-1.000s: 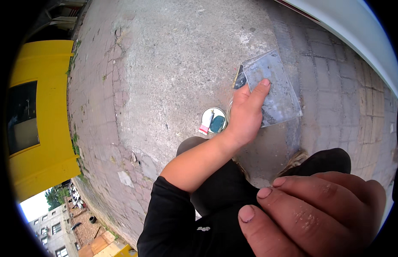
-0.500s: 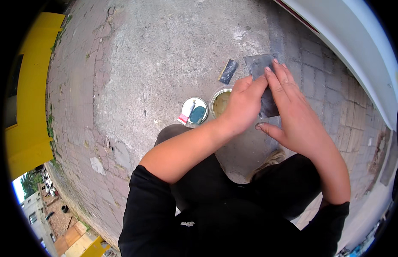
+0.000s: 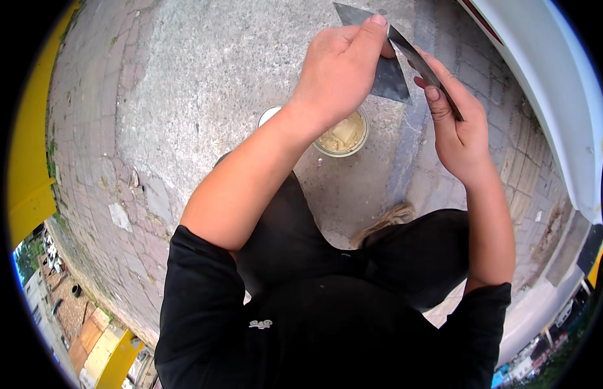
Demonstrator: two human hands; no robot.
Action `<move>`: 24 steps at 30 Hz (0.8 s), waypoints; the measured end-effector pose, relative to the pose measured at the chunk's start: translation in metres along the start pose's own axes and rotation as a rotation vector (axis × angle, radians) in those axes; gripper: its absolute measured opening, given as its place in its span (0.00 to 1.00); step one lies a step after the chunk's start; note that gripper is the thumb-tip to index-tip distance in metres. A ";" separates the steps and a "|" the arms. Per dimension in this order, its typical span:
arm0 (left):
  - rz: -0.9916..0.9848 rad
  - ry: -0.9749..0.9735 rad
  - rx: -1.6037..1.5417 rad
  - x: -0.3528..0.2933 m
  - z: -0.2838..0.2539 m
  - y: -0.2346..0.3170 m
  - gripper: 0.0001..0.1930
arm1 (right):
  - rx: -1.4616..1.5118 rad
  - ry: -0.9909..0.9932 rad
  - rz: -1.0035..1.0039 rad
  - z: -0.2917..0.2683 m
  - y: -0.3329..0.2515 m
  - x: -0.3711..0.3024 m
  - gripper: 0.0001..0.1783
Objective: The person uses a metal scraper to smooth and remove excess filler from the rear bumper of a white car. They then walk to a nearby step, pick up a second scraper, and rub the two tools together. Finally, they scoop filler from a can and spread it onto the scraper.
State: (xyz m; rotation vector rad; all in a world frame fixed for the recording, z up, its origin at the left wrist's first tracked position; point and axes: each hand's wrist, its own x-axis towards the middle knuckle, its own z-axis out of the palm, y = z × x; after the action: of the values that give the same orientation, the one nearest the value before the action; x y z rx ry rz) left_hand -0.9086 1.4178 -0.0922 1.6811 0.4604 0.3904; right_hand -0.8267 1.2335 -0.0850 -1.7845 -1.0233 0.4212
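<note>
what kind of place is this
Probably an outdoor paved yard or street beside a vehicle: block paving with a concrete patch, a white car body, and an open can of putty on the ground.

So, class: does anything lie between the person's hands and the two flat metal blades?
Nothing visible does. The left hand already grips one blade, and the right hand holds the other blade. The tub sits below them.

Dark grey metal blades [image 3: 389,81], a tub of beige putty [image 3: 343,135], black sleeves [image 3: 204,285], grey mottled paving [image 3: 184,84], and a yellow panel [image 3: 29,175] on the left.
</note>
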 end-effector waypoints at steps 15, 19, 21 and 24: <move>-0.097 0.123 -0.084 0.042 -0.056 -0.034 0.18 | -0.762 -0.584 0.262 0.220 0.154 -0.043 0.25; -0.138 0.094 -0.102 0.046 -0.065 -0.040 0.18 | -0.756 -0.659 0.451 0.237 0.179 -0.025 0.23; -0.147 0.083 -0.118 0.046 -0.067 -0.043 0.18 | -0.797 -0.666 0.461 0.240 0.187 -0.024 0.24; -0.183 0.071 -0.114 0.046 -0.070 -0.038 0.14 | -0.823 -0.722 0.487 0.240 0.200 -0.019 0.24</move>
State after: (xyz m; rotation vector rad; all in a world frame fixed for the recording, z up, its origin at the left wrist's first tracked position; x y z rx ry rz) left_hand -0.9078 1.5060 -0.1192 1.5044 0.6284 0.3362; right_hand -0.9099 1.3298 -0.3703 -2.7385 -1.3597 1.1247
